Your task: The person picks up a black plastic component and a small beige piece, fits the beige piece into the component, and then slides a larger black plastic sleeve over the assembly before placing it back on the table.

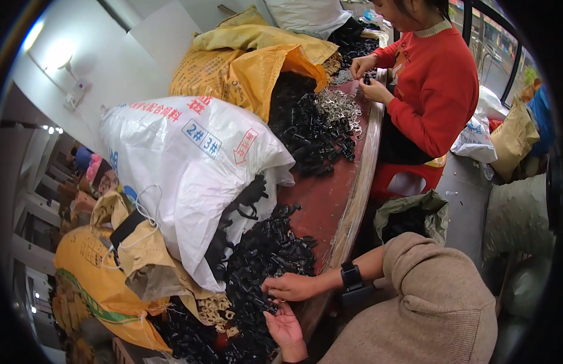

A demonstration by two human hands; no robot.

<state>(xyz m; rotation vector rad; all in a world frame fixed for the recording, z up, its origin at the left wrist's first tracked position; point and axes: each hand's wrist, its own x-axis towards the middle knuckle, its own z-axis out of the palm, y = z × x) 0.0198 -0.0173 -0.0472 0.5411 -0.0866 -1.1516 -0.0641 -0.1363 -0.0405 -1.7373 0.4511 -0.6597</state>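
Note:
My right hand, with a dark watch on its wrist, is closed in a pinch over the near edge of a heap of small black plastic parts. Just below it my left hand is turned palm up, its fingertips closed on a small black part. The two hands' fingertips almost meet at this part. What the right fingers pinch is too small to make out. Beside the heap lie pale tan pieces.
A white woven sack spills black parts onto the red tabletop. Yellow sacks stand farther back, near silvery metal pieces. Across the table a co-worker in a red sweater holds a small black part. An open sack stands beside the table.

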